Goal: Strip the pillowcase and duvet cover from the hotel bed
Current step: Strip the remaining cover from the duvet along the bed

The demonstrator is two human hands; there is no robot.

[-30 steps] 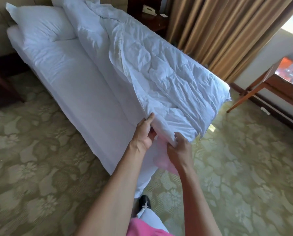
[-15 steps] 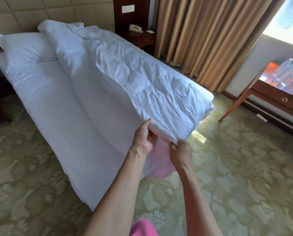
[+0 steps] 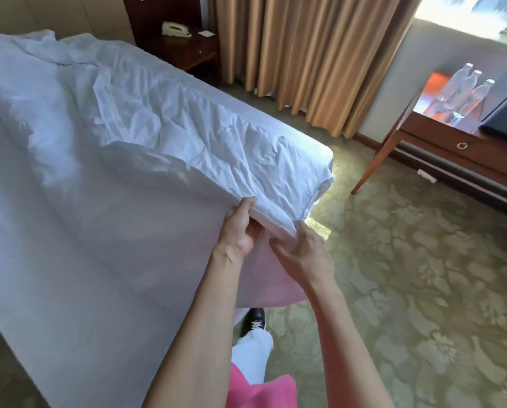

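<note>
Head view, duvet cover (image 3: pixel 205 148): white and heavily creased, it lies folded back along the far side of the bed, with its foot-end corner raised toward the person. Lifting that corner looks meant to bring the cover's open hem within reach.
Head view, left hand (image 3: pixel 238 228): its grip is closed on the duvet cover at the corner, thumb on top and fingers tucked under the hem. It seems to be holding one layer up so the layers can be told apart.
Head view, right hand (image 3: pixel 301 248): just beside the left, its fingers are curled round the lower fold of the same corner, a narrow grip holding cloth. It appears placed to part the opening from the filling inside.
Head view, bed (image 3: pixel 70 245): the smooth sheeted mattress is bare on the near side, since the bedding is thrown to the far half.
Head view, pillowcase: not in view here; the head of the bed is cut off at the left edge.
Head view, step in hand: likely finding the cover's opening at the foot end, before any pulling off.
Head view, surroundings: tan curtains (image 3: pixel 305 54) hang behind; water bottles (image 3: pixel 464 92) stand on the wooden counter (image 3: pixel 458 148) at right, well apart from the bed; a telephone (image 3: pixel 175 28) sits on the nightstand.
</note>
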